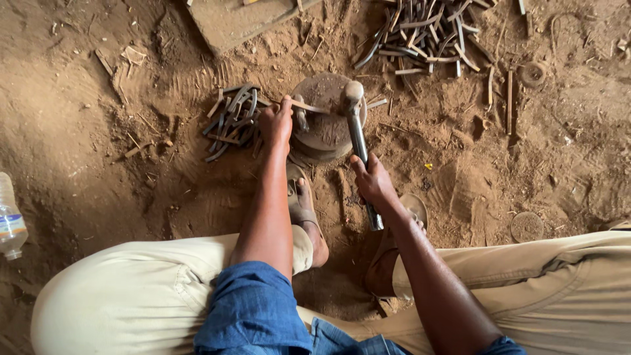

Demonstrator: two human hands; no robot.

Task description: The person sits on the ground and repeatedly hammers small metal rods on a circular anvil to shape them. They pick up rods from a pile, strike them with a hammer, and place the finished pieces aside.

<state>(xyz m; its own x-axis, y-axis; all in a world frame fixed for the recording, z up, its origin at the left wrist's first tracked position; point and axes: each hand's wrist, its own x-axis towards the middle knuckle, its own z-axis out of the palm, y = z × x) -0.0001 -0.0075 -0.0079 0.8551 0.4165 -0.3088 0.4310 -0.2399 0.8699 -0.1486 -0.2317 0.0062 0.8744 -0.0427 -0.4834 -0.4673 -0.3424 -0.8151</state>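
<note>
My left hand [277, 123] grips a thin metal strip [307, 107] and holds it flat across a round metal anvil block [327, 133] set in the dirt. My right hand [372, 179] is closed around the handle of a hammer [357, 131]. The hammer's head [353, 92] sits over the far part of the anvil, just right of the strip's tip. A small upright metal piece [301, 119] stands on the anvil beside my left hand.
A pile of dark metal strips [231, 119] lies left of the anvil; a larger pile [430, 33] lies at the far right. My sandalled feet [304, 212] rest near the anvil. A plastic bottle [10, 220] lies at the left edge, a flat slab [236, 20] at the top.
</note>
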